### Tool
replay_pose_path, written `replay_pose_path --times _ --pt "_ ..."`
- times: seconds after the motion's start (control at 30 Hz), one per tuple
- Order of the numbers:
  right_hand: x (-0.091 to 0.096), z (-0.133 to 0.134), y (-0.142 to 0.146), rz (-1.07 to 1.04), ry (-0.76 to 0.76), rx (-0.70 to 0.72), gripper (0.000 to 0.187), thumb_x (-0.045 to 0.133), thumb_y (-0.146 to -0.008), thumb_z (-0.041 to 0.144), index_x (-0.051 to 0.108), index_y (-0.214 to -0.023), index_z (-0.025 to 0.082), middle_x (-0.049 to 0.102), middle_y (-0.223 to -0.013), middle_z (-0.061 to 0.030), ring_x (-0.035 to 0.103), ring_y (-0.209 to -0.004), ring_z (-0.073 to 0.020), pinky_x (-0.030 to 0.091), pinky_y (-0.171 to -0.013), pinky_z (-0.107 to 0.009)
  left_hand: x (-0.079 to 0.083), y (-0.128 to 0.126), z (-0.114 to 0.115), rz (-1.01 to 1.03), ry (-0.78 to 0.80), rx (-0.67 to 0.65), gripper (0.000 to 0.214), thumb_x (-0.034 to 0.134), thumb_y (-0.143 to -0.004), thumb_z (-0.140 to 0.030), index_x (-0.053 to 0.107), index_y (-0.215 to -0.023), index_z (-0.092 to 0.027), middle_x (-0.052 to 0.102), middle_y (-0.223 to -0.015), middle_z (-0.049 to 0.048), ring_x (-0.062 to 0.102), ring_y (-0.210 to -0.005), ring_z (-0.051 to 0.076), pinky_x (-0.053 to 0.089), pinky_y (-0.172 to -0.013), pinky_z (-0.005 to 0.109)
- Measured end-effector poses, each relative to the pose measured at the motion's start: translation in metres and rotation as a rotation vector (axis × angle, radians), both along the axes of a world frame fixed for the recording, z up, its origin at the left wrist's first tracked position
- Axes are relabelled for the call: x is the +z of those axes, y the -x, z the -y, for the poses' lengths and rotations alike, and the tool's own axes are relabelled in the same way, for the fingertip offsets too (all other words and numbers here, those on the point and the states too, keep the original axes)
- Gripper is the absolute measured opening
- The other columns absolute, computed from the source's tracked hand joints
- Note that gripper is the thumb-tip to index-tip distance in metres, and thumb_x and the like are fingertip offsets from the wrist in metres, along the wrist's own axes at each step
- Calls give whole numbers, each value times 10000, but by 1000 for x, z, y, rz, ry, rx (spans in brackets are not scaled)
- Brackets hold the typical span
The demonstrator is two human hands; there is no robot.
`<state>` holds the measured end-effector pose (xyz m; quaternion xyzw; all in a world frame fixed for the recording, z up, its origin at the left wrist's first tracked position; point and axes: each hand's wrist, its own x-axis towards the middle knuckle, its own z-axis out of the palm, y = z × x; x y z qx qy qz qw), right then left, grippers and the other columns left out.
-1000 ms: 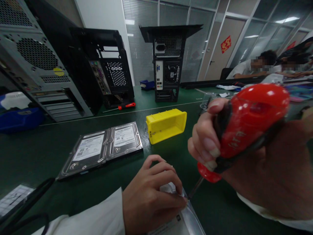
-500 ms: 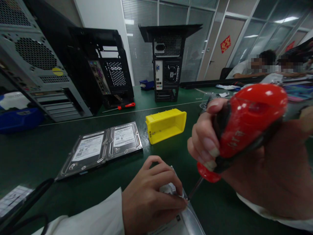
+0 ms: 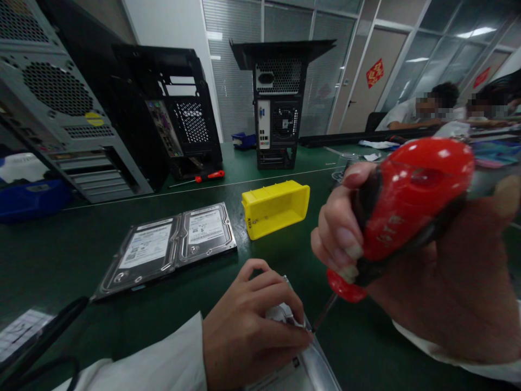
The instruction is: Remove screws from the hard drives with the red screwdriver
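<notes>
My right hand [image 3: 407, 255] is wrapped round the red and black handle of a screwdriver [image 3: 411, 201]. The thin shaft slants down and left, and its tip meets the edge of a silver hard drive [image 3: 313, 369] close to my left fingertips. My left hand [image 3: 256, 326] lies over that drive with bent fingers gripping it, covering much of its top and white label. Beyond my left hand, two more hard drives [image 3: 166, 247] lie side by side, labels up. A yellow plastic bin [image 3: 277, 209] rests on its side, its opening towards me, with a few tiny screws inside.
Computer cases stand along the back: a large one [image 3: 69, 108] at left, a black one [image 3: 187, 114] beside it and another [image 3: 279, 108] in the middle. A second screwdriver [image 3: 209, 176] lies before them. Black cable [image 3: 49, 331] runs at lower left. People [image 3: 431, 108] sit at far right.
The screwdriver handle has turned slightly in my right hand, shifting the marking on it. My left hand and the hard drive stay in place.
</notes>
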<state>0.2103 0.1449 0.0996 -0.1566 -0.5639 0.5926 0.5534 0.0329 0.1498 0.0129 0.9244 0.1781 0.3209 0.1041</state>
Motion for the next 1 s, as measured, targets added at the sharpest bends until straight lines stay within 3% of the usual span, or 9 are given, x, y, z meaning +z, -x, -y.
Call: replay_pose_path --times 0.37,1.0 --pt "0 -1 3 -10 55 -6 337 500 -841 561 608 -932 255 542 -713 31 494 -594 -79 459 -552 -206 -2 2 -3 10 -40 -57 96 593 -876 -230 684 -853 -248 678 -872 -32 548 -786 128 283 -805 350" --pt "-3 0 1 -30 45 27 356 500 -846 556 605 -980 243 541 -736 16 503 -619 -83 473 -576 -201 -1 0 0 6 17 -14 94 607 -867 -220 688 -829 -248 674 -872 -33 543 -808 131 277 -822 356"
